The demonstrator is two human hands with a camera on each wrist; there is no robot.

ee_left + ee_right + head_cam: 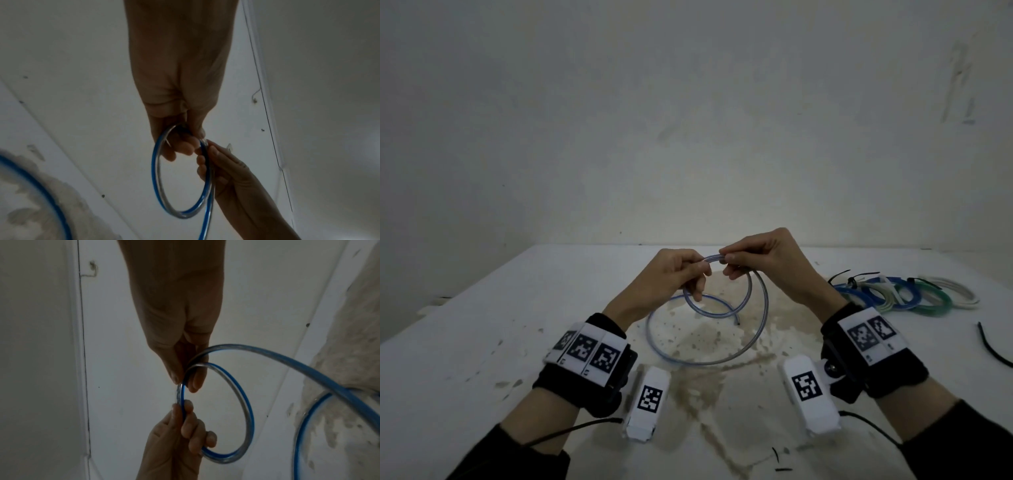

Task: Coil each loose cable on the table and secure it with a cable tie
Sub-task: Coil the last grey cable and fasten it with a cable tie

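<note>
Both hands are up over the middle of the table (482, 342), working a clear cable (758, 329) with a blue stripe. The left hand (674, 274) has its fingers curled through the first small loop, and the right hand (760, 257) pinches the top of that loop just beside it. The rest trails down onto the table in a bigger loop. It looks light but springy, so I'd keep pinching where the turns cross. Finished coils (900, 296) sit at 3 o'clock, with a loose black cable tie (993, 347) near them.
</note>
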